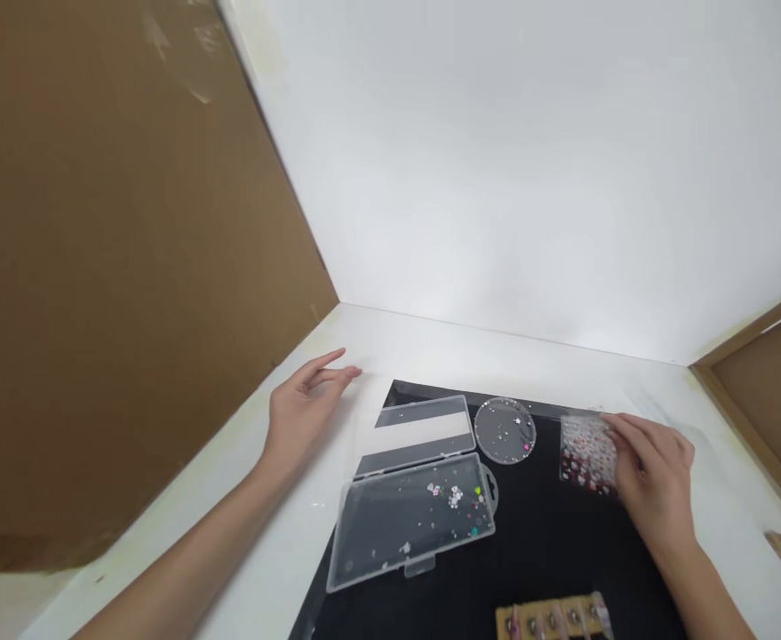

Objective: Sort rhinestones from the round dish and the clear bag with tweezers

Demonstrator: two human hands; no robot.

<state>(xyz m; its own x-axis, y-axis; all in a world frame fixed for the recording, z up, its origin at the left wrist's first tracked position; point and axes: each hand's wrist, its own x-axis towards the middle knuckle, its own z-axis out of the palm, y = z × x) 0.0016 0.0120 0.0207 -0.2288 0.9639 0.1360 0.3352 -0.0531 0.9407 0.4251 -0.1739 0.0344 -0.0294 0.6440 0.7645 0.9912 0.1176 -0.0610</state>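
Black mat (543,542) bears open clear case (417,507), round dish (505,430).

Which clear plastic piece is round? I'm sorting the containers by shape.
The small clear dish, on the black mat between the open hinged case and the sticker sheet. It is circular; the case is rectangular.

Black mat (537,551), clear glitter-flecked case (411,520), red-and-white patterned sticker sheet (586,455)
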